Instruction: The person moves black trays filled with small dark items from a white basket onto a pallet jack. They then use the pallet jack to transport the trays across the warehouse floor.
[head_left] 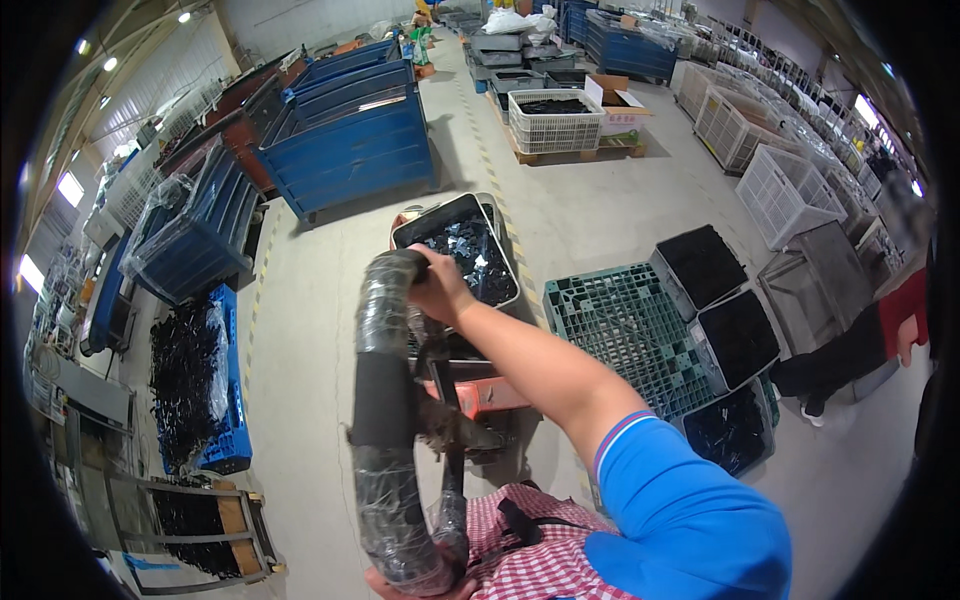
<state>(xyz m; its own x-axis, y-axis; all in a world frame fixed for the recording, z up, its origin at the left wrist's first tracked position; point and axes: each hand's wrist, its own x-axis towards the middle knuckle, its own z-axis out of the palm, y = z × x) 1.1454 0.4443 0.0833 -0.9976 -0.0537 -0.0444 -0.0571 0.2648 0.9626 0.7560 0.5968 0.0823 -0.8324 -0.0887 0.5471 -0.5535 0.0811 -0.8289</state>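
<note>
Blue plastic, one flat pallet (238, 430) piled with black scraps, edges the left of the frame, beside a wide strip of bare grey floor (305, 400). At centre, one thick looped handle (380, 400), wrapped in clear film and black padding, rises from the lower edge; the left hand (458, 588) touches its base, fingers too cropped to tell their grip. The right hand (440, 287) has its fingers clamped on the upper end, before one black, pale-rimmed crate (504, 255) of shiny dark pieces. Narrower floor separates it from one green lattice pallet (620, 320), right of centre, bearing three filled grey crates (699, 344).
</note>
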